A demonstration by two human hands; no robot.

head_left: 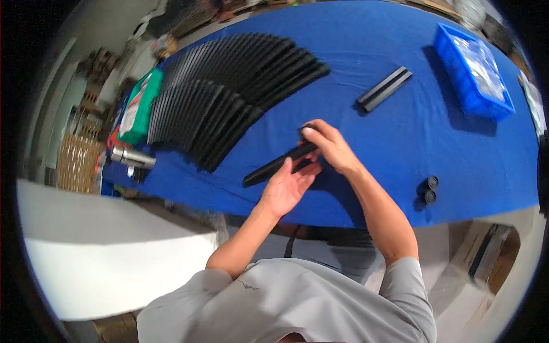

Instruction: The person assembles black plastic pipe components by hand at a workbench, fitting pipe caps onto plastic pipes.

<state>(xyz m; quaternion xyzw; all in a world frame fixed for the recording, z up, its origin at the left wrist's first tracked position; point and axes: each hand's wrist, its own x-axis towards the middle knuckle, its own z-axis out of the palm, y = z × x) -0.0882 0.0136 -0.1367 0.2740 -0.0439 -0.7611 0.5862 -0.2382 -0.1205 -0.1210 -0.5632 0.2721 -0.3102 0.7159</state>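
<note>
So the black tube (271, 171) is being held just off the near right side of the fanned stack (229, 71) of dark, slim rods, its long axis on a slant: one end is aimed up and right, away from the stack, the other down and left, near the stack's closest corner. The upper end is gripped by the right hand (330, 147), fingers curled in, with a small dark piece (302, 132) under the thumb; whether it's attached can't be told. The left hand (284, 191) is mostly open, nothing clasped, its thumb side touching the tube. Well right of the stack, a blue plastic crate (485, 108) is filled with clear, crinkly bags (479, 66). A green container (143, 106) is tucked against the stack's left side, contents hidden. A shiny metal cylinder (134, 157) is set by the stack's near left.
</note>
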